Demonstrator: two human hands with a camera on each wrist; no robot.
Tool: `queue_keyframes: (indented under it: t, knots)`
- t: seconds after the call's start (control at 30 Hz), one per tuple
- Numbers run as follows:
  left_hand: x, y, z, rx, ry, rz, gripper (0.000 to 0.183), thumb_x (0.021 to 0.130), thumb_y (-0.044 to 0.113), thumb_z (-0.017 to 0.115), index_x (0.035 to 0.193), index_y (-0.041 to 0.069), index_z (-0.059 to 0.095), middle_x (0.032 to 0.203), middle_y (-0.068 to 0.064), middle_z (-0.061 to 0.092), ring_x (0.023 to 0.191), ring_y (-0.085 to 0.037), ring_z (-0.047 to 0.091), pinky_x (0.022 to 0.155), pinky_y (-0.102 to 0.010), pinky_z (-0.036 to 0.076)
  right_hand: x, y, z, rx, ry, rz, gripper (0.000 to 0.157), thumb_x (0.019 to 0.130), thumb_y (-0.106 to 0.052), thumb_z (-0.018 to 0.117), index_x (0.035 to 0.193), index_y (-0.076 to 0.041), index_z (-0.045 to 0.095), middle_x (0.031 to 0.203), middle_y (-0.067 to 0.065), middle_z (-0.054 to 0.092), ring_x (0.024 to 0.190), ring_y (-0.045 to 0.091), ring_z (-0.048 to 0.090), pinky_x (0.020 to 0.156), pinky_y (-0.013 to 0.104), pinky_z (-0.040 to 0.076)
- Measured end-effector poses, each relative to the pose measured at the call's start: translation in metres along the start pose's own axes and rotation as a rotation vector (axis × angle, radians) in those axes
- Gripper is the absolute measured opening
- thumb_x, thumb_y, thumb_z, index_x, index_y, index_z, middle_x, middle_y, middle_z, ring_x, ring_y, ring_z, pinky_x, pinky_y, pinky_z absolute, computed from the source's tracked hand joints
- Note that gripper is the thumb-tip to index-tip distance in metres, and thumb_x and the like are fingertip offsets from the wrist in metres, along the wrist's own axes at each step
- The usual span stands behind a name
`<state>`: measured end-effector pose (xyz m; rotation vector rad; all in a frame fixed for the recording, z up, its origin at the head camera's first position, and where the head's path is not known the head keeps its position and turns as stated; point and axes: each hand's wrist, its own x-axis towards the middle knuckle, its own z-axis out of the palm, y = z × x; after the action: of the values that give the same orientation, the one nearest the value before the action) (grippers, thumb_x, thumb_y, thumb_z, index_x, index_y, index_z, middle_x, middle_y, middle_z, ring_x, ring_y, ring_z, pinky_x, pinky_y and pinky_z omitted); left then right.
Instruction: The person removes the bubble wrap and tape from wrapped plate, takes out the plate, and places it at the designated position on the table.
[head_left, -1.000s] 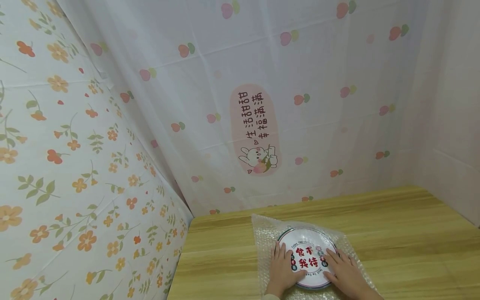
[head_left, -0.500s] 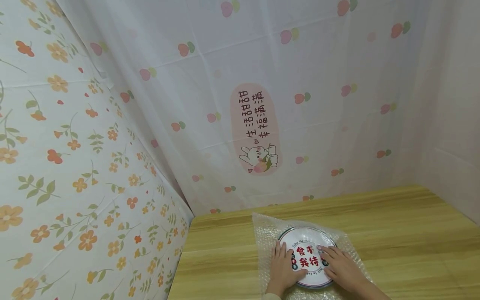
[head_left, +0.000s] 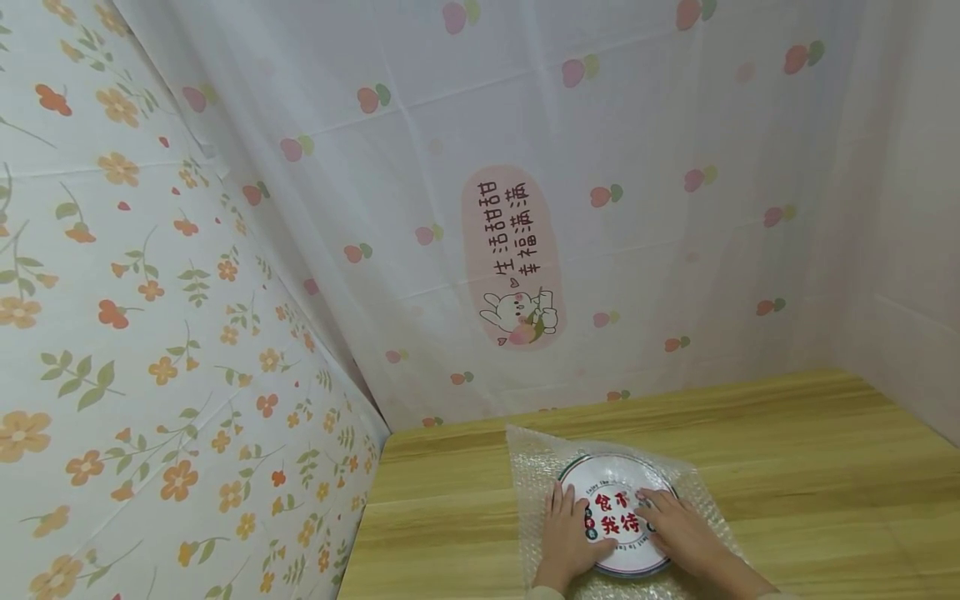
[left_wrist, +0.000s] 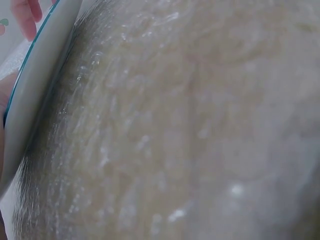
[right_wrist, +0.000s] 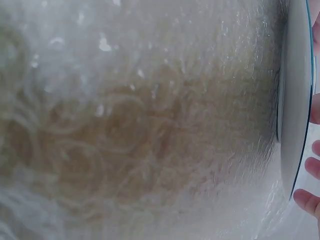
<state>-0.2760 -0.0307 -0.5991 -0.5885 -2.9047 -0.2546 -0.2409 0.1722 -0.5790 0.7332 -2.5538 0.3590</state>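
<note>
A round white plate [head_left: 618,510] with red characters and a dark, thin-lined rim lies face up on a sheet of bubble wrap [head_left: 534,479]. My left hand [head_left: 568,540] rests on its left side, fingers pointing away and thumb lying inward near the lower edge. On the right side rests my right hand [head_left: 684,532], its fingertips over the small printed marks. Edge-on in the left wrist view, the plate [left_wrist: 42,75] shows its pale underside, with parts of fingers above it. In the right wrist view, fingertips touch the teal-edged rim of the plate [right_wrist: 298,100].
The wood-grain table [head_left: 795,467] extends to both sides and behind the wrap. A white curtain [head_left: 645,275] with a heart pattern hangs along the back. Flowered cloth [head_left: 187,375] borders the left side, and a pale cloth [head_left: 907,250] the right.
My right hand has slid inward and slightly up over the plate, covering more of its right-hand marks. My left hand, the plate and the bubble wrap look nearly unchanged.
</note>
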Motion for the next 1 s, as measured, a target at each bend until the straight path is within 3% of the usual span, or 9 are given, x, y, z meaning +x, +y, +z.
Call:
queue_keyframes:
  t: [0.23, 0.83, 1.0]
  knots:
    - [0.000, 0.000, -0.001, 0.015, -0.007, -0.004, 0.071, 0.068, 0.069, 0.051, 0.115, 0.016, 0.055, 0.133, -0.008, 0.042, 0.130, -0.028, 0.023, 0.103, -0.041, 0.021, 0.003, 0.001, 0.000, -0.013, -0.038, 0.009, 0.030, 0.067, -0.012, 0.070, 0.097, -0.007, 0.065, 0.110, 0.018, 0.054, 0.099, 0.036, 0.050, 0.072, 0.053, 0.044]
    - [0.000, -0.001, 0.004, 0.032, 0.012, -0.004, 0.072, 0.067, 0.069, 0.051, 0.116, 0.016, 0.055, 0.133, -0.008, 0.042, 0.130, -0.028, 0.023, 0.103, -0.041, 0.021, 0.006, 0.004, 0.013, -0.055, 0.110, -0.099, 0.032, 0.058, -0.009, 0.074, 0.089, -0.008, 0.065, 0.103, 0.023, 0.054, 0.094, 0.038, 0.051, 0.065, 0.051, 0.046]
    - [-0.001, 0.000, 0.003, 0.025, 0.013, -0.005, 0.072, 0.067, 0.069, 0.052, 0.116, 0.016, 0.055, 0.133, -0.008, 0.042, 0.130, -0.028, 0.023, 0.103, -0.041, 0.021, 0.007, 0.005, 0.014, -0.070, 0.109, -0.105, 0.031, 0.058, -0.010, 0.074, 0.088, -0.009, 0.066, 0.104, 0.024, 0.053, 0.094, 0.038, 0.051, 0.066, 0.050, 0.047]
